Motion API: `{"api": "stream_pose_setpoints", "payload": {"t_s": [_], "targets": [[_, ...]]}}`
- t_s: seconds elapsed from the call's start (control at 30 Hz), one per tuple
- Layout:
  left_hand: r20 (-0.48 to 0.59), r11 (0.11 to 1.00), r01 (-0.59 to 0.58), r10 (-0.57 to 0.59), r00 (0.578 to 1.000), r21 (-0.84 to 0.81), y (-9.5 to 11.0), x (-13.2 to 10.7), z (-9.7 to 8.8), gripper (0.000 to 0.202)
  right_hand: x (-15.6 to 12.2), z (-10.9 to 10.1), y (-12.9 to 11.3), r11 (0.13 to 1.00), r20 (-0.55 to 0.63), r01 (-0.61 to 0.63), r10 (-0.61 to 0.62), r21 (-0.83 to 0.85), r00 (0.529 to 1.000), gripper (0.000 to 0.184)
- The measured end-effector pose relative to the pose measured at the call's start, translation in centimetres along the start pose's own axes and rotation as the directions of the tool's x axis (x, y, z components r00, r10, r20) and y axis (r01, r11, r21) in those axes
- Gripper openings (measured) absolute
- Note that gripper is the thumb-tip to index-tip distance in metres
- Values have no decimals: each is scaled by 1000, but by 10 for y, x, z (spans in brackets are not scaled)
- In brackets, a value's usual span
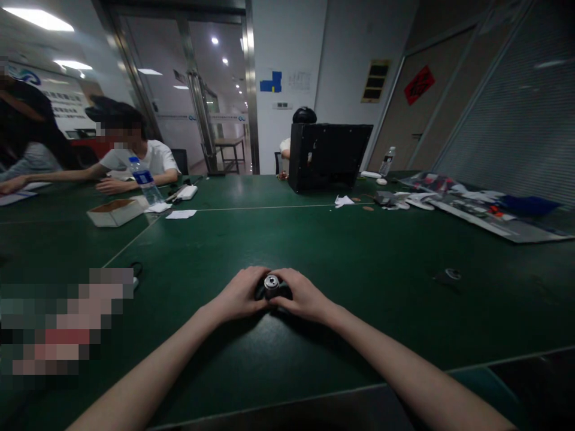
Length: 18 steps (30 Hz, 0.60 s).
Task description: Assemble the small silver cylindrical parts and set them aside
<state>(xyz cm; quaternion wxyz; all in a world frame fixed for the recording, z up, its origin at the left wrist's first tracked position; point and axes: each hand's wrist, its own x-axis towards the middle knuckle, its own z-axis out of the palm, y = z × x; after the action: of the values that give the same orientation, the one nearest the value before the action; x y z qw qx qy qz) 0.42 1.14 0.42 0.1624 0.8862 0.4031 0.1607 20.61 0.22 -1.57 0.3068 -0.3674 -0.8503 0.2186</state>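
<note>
A small dark cylinder with a round silver top [271, 282] stands upright on the green table, between my two hands. I cannot make out its exact kind. Curled around its left side is my left hand [245, 291], thumb toward me and fingers behind. My right hand [303, 293] wraps its right side in the same way. Fingertips of both hands nearly meet in front of and behind the cylinder. A black round part shows in the gap inside the hands, and its lower portion is hidden by them.
Off to the right lies a small dark piece with a silvery ring [451, 274]. Farther back are a black box-like case [332, 157], an open carton [114, 214], a water bottle [144, 181] and a cluttered board [489, 218]. Other people sit across the table.
</note>
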Motion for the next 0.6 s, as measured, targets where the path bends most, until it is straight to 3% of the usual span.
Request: {"api": "stream_pose_setpoints", "payload": {"t_s": [0.13, 0.23, 0.33, 0.43, 0.5, 0.6], "targets": [[8, 1000, -17, 17, 1000, 0, -3, 1, 1, 53, 3, 8, 1, 998, -28, -62, 61, -25, 998, 34], [15, 1000, 4, -4, 1000, -5, -1, 1, -1, 55, 5, -1, -5, 997, -83, -72, 70, -16, 994, 31], [39, 999, 50, -49, 998, -7, 4, 0, -4, 61, -3, -30, -15, 995, -204, -98, 94, -9, 974, 29], [56, 995, 94, -94, 994, -10, 8, -1, -7, 67, -35, -73, -18, 970, -283, -238, 216, -42, 934, 32], [71, 994, 106, -105, 992, -13, 9, -1, -9, 68, -73, -104, -6, 893, -303, -444, 406, -68, 862, 40], [78, 994, 110, -109, 991, -13, 9, -1, -9, 69, -146, -146, 36, 700, -484, -711, 604, -57, 634, 50]]}}
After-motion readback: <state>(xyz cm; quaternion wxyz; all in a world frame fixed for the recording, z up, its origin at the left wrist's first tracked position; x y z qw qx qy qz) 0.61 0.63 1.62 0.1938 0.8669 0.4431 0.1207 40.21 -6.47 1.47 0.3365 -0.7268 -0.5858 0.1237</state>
